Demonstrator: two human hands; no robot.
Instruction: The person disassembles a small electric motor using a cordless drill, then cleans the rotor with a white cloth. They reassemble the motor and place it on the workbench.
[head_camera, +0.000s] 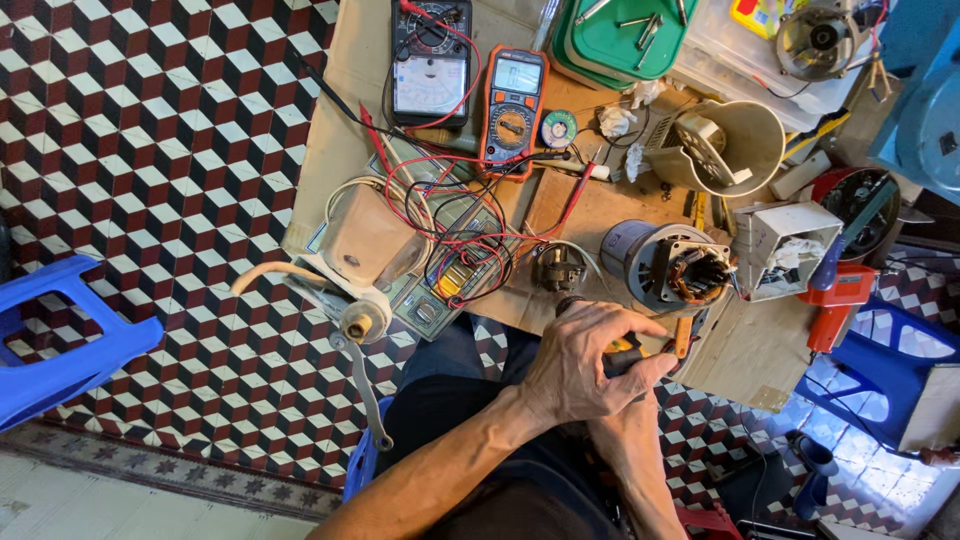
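Note:
My left hand (585, 365) lies curled over my right hand (628, 405) at the near edge of the low work board (560, 200). Both hands are closed on a small tool with an orange and yellow handle (684, 336); its tip is hidden. Just beyond the hands stands a grey motor stator (668, 265) with copper windings. A small dark motor part (557, 268) sits to the stator's left.
On the board are a black analog meter (430, 60), an orange digital meter (512, 100) with red and black leads, a beige appliance body (365, 245), a wrench (367, 395), a green tray (625, 35), a beige housing (725, 145) and a white box (790, 245). A blue stool (60, 340) stands left.

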